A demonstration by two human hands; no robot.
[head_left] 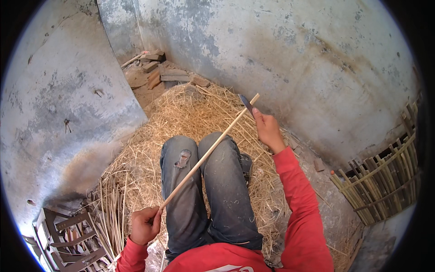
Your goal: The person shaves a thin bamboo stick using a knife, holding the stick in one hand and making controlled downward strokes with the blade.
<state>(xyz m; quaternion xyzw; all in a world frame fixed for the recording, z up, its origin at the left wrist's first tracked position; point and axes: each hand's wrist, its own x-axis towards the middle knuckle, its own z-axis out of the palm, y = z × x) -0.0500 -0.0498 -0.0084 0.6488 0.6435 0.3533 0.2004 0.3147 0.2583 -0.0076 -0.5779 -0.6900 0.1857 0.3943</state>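
A long, pale wooden or bamboo stick (209,152) lies slantwise above my knees, its far end up and to the right. My left hand (145,224) is closed around its near end. Close to the far end, my right hand (268,129) grips a knife (246,104) with a dark blade, thumb pressed along it. The blade crosses the stick and appears to touch it. The knife's handle is hidden inside my fingers.
Straw-like shavings (181,106) cover the floor around my legs. Long thin strips (117,213) and a broken frame (72,240) lie at lower left. Bricks (174,75) sit in the far corner. A woven slat basket or fence (385,181) stands at right, beside the worn wall (308,68).
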